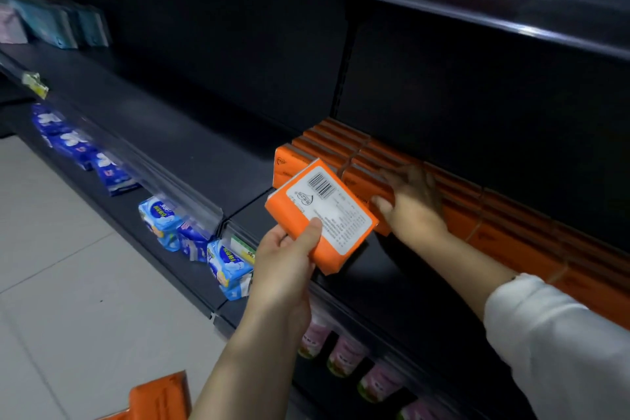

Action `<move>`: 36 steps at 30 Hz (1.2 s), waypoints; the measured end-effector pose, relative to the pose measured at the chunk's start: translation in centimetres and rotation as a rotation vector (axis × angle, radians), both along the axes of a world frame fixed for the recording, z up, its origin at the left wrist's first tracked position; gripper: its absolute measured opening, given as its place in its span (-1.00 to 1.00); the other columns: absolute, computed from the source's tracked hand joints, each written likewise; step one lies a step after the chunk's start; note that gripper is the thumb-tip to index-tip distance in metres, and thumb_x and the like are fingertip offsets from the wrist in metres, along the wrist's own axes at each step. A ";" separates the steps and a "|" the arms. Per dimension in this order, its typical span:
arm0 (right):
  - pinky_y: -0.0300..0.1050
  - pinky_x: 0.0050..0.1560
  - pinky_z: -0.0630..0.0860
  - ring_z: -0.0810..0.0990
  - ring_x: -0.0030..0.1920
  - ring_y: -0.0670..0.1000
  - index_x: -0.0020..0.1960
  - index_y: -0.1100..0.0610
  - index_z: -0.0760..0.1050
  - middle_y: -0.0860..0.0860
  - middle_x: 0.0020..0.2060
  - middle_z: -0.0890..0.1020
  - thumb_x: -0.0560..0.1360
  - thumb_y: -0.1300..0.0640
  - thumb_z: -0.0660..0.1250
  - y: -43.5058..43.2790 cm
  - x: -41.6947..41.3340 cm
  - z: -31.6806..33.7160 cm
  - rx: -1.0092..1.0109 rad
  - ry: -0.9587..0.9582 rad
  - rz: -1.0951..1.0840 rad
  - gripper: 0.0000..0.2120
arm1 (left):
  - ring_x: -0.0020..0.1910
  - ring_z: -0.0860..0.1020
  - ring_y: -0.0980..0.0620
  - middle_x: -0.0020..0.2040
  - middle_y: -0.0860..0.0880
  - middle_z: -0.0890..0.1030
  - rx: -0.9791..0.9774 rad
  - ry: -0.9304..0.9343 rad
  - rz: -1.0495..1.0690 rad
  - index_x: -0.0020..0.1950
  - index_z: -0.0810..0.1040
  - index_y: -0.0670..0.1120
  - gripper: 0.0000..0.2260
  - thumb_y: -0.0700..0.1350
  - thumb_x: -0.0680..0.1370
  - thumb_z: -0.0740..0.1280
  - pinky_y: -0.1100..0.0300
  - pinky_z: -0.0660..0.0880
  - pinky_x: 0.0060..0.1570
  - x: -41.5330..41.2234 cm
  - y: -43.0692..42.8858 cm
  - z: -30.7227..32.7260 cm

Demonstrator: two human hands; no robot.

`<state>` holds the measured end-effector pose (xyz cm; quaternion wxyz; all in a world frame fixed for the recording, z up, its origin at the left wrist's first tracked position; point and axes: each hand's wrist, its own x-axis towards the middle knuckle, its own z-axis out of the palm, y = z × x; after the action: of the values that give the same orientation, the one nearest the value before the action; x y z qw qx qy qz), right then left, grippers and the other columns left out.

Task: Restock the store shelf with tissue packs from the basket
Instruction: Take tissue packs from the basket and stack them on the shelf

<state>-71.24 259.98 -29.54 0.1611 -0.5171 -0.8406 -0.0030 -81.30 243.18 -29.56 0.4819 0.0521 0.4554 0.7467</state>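
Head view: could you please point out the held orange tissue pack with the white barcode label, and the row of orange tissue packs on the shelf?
Held orange tissue pack with white barcode label (335, 211), head view, on its label.
Row of orange tissue packs (334, 138), head view, on a top face.

One head-worn view (wide-angle, so straight edges bow) looks forward and down, close above the dark shelf (191, 133), facing it obliquely, tiled floor (68, 283) lower left.
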 end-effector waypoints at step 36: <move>-0.13 -0.04 0.58 0.66 -0.03 -0.03 0.18 0.09 0.50 0.01 -0.03 0.69 0.52 0.27 0.28 -10.5 11.6 -0.3 -1.107 1.317 0.039 -0.74 | 0.01 0.61 0.02 0.02 -0.01 0.61 -0.180 0.674 -0.427 0.34 0.32 0.00 -0.54 -0.12 0.50 0.39 0.03 0.60 -0.03 7.5 -0.2 -1.6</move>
<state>-59.68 249.48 -29.81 0.3407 -0.4029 -0.4651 0.7108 -73.81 243.02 -31.14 0.4524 0.3448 0.6305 0.5282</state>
